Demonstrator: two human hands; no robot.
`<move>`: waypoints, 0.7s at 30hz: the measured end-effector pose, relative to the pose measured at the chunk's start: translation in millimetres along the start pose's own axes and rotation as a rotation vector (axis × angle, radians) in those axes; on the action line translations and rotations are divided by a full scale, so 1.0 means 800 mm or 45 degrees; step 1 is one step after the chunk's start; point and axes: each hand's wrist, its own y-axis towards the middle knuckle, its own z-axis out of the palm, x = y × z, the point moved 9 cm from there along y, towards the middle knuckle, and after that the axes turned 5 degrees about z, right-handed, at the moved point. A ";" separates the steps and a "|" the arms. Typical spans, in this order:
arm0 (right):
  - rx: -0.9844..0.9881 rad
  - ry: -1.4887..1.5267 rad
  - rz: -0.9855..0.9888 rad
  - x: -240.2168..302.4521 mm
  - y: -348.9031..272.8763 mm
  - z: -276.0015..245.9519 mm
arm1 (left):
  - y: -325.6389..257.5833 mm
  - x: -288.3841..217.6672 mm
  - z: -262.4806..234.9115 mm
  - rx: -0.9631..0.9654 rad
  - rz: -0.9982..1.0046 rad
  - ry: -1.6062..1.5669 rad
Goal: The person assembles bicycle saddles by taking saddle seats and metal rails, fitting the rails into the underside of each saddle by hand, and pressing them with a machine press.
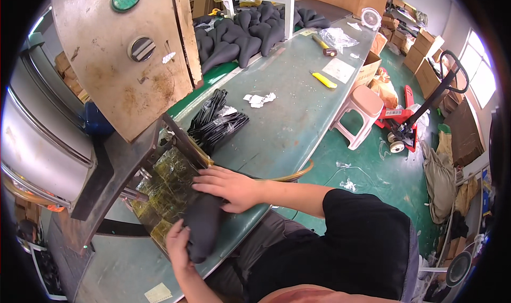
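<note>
A black bicycle saddle lies at the edge of a plate covered in yellowish, shiny tape, below a metal press-like machine. My left hand grips the saddle's near left side, fingers curled against it. Over the saddle's far end rests my right hand, its fingers reaching across toward the plate and its thumb along the side. The saddle's underside is hidden. Just beyond the plate sits a bundle of thin black rods or strips, partly wrapped in clear plastic.
Many similar black saddles are piled at the back of the green table. A hammer, a yellow cutter and crumpled paper lie there. Right stand a pink stool and a red pallet jack.
</note>
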 end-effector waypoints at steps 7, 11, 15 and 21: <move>-0.201 0.505 0.384 -0.084 -0.087 -0.007 | -0.022 -0.058 0.103 0.379 0.363 -0.315; -0.574 0.435 1.018 -0.150 -0.110 -0.078 | -0.036 -0.030 0.065 0.248 0.341 0.021; -0.360 0.650 1.235 -0.208 -0.043 -0.117 | -0.049 -0.007 0.061 0.182 0.196 -0.026; -0.662 0.333 0.873 -0.332 0.071 -0.114 | -0.065 -0.017 0.068 0.178 0.270 0.099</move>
